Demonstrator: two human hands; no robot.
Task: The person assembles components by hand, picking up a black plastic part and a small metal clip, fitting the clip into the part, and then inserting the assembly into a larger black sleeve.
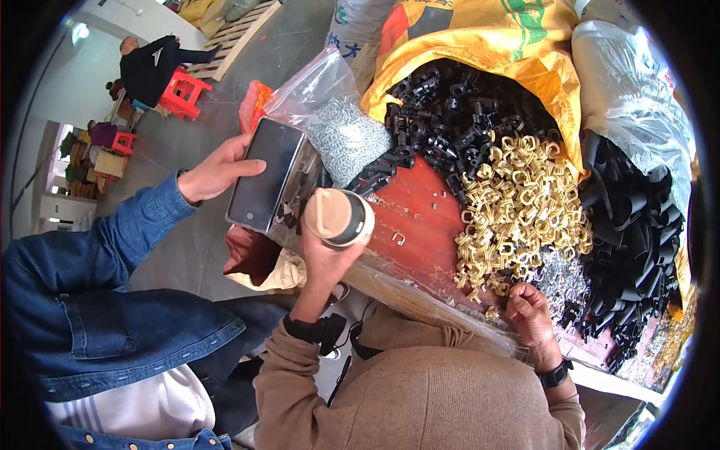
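My left hand point(324, 264) is wrapped round a lidded drinking cup point(334, 216) with a beige lid and a dark band, held up over the near left edge of the work table point(416, 217). At the near edge of a heap of brass-coloured clips point(521, 214), my right hand point(534, 319) is closed with its fingertips pinched together. Whatever lies between those fingertips is too small to make out. Silver small metal pieces point(553, 281) lie just beyond it. A single U-shaped metal piece point(399, 238) rests on the red tabletop.
Black plastic fittings point(450, 112) spill from a yellow woven sack point(480, 34). Black curved parts point(637, 240) are piled at right. A clear bag of screws point(349, 139) stands at left. Beside me, a co-worker's hand point(221, 171) holds a smartphone point(266, 176). People sit near red stools point(182, 94).
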